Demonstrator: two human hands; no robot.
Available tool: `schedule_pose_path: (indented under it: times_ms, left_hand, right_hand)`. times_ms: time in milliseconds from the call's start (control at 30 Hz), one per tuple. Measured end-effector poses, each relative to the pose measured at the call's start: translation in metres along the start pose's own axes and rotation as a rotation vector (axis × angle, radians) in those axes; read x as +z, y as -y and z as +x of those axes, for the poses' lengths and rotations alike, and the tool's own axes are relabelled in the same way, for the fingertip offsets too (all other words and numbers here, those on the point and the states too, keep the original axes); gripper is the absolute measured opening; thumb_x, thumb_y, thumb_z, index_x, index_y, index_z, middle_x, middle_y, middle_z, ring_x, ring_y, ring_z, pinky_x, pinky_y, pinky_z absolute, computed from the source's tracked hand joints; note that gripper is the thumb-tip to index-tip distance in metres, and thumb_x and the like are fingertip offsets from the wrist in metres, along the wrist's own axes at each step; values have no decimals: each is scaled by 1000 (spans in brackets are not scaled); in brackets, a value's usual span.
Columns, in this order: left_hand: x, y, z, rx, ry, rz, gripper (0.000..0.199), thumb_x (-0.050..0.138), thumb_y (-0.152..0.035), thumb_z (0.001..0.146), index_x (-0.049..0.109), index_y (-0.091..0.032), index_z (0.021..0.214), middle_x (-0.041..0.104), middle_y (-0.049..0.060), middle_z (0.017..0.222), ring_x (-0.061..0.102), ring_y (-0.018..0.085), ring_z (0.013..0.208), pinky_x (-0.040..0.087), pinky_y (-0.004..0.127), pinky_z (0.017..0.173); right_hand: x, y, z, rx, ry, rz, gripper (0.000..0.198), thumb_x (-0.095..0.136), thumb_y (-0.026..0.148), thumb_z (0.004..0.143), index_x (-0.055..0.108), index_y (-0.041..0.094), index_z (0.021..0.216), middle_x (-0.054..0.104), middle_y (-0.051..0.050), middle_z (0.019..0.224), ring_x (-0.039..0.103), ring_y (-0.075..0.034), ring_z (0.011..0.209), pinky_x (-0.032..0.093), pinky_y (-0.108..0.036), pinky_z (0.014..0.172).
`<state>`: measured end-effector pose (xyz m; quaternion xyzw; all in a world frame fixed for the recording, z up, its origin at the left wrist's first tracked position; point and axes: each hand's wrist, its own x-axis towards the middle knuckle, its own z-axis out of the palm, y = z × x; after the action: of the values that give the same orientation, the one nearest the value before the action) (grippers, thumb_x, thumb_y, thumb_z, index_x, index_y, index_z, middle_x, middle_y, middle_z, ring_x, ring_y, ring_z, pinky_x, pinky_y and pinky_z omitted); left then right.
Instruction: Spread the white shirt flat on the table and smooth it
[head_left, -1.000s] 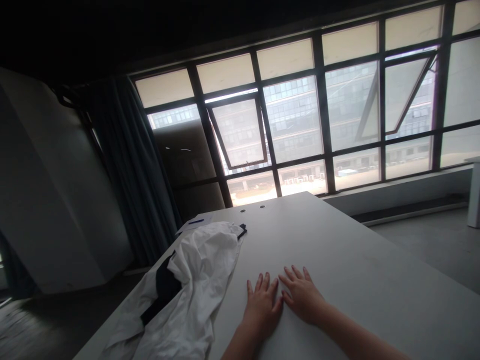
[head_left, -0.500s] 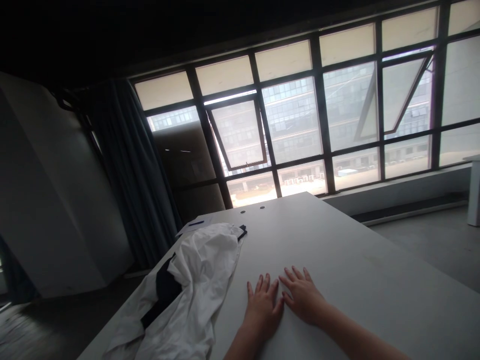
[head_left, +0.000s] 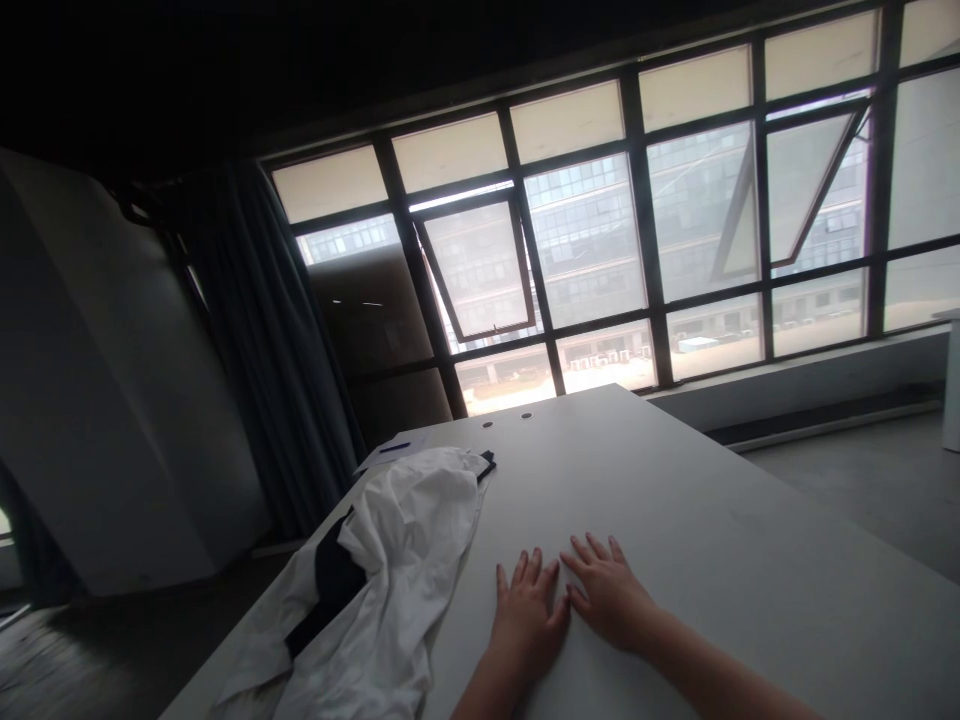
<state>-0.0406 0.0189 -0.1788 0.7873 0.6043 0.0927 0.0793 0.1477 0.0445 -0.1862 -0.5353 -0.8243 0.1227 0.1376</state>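
Plainly, both hands lie palm down to the right of the white cloth [head_left: 405,540], pressed to the worktop [head_left: 660,480]. The left grip [head_left: 527,612] is the nearer to the cloth, close but with bare surface between them; its fingers are straight and slightly apart. The right grip [head_left: 611,595] lies farther from the cloth, fingers likewise loosely spread, thumb close to the other thumb; whether the two thumbs touch, I cannot tell.

The cloth itself runs lengthwise along the left part of the worktop, soft, rumpled and deeply creased, one end bunched into a rounded heap. A dark patch [head_left: 330,585] shows along the cloth's left side, and a small dark piece [head_left: 488,463] pokes out at its far right corner. Just past the cloth's far end lies a sheet of paper [head_left: 375,459], flat, with a slim dark pen [head_left: 394,447] on it.

Beyond the cloth and to its right, two small round discs sit in the smooth, pale worktop. Left of the cloth, and well apart, a dark curtain [head_left: 270,350] hangs in folds. Behind everything, past the cloth, stands a dark-framed glass window [head_left: 585,240].
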Motion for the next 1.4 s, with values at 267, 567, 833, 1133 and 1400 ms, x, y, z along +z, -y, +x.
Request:
schedule_pose_path:
  times_ms: [267,567,833,1133,1400]
  left_hand:
    - [-1,1,-1,11,18,-5,64,25,-63,99,39,-38,157,28,2,169,18,29,158,3,65,125]
    - [0,4,0,34,11,0,63,27,-63,100,38,-37,157,29,5,169,19,30,157,4,68,124]
    - [-24,21,1,-13,-27,166,56,51,-56,93,57,-30,143,53,9,155,44,33,144,30,58,119]
    - [-62,115,-2,-307,-258,241,48,61,-32,93,58,-19,140,56,16,148,48,35,138,30,53,118]
    - [-56,142,0,-357,-497,170,17,48,-18,99,65,-19,96,74,8,99,70,24,95,47,31,80]
  right_hand:
    - [-1,1,-1,7,19,3,61,43,49,97,46,29,154,32,-10,166,20,-38,155,4,-65,123]
    - [-3,3,-2,8,17,20,60,44,46,96,48,30,153,33,-10,166,21,-37,155,3,-64,123]
    - [-5,2,-2,15,-3,42,58,47,42,94,53,29,150,36,-10,165,24,-36,154,5,-62,124]
    - [-4,2,-2,8,1,26,57,46,42,94,54,28,149,37,-9,164,25,-35,154,8,-62,125]
    - [-2,-2,-4,-2,-34,35,55,48,41,94,57,28,147,39,-9,163,28,-35,153,9,-63,124]
